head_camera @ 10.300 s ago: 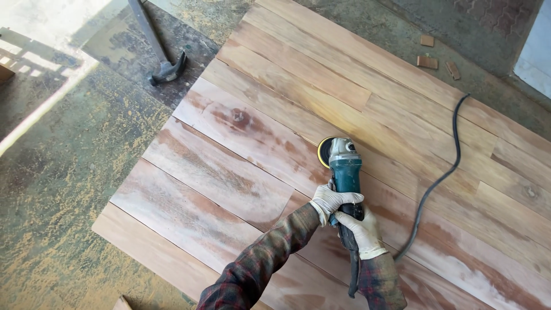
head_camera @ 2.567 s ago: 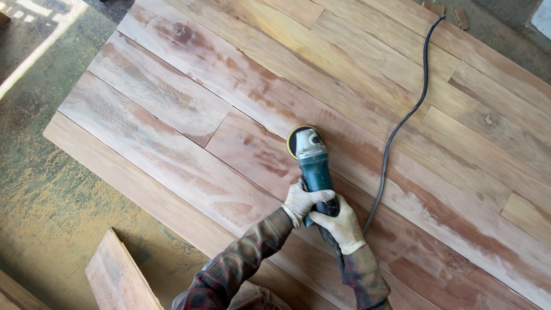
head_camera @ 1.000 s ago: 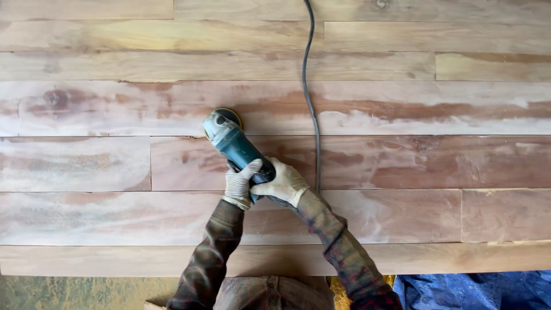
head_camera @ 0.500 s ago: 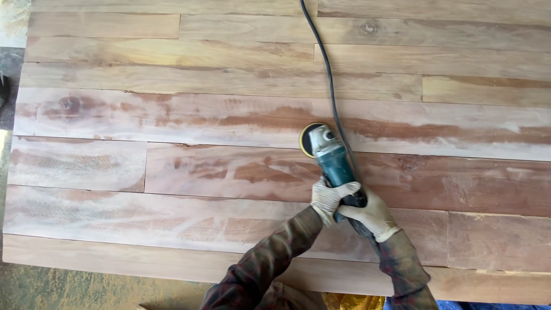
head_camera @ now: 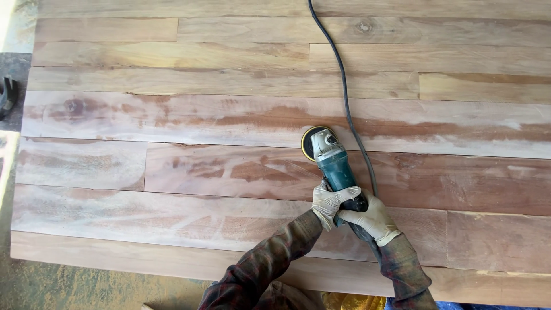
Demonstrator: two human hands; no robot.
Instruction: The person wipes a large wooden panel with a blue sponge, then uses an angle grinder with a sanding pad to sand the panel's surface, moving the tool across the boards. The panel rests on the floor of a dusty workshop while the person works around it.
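Observation:
A teal angle grinder (head_camera: 331,162) with a round sanding disc (head_camera: 310,141) rests on a large panel of joined wooden boards (head_camera: 172,115). Both hands wear pale work gloves. My left hand (head_camera: 330,202) wraps the grinder's body from the left. My right hand (head_camera: 370,216) grips its rear handle. The disc presses on a seam between two reddish boards. A black power cord (head_camera: 343,86) runs from the tool's rear up across the boards and out of the top edge.
The panel's near edge (head_camera: 115,255) runs along the bottom, with dusty floor (head_camera: 69,287) below it. A dark object (head_camera: 7,95) lies on the floor at the far left. Blue and yellow material (head_camera: 367,302) shows at the bottom.
The grinder and both hands have kept their grip while the disc slid along the seam; the view shifted slightly, and the cord's curve moved with the tool.

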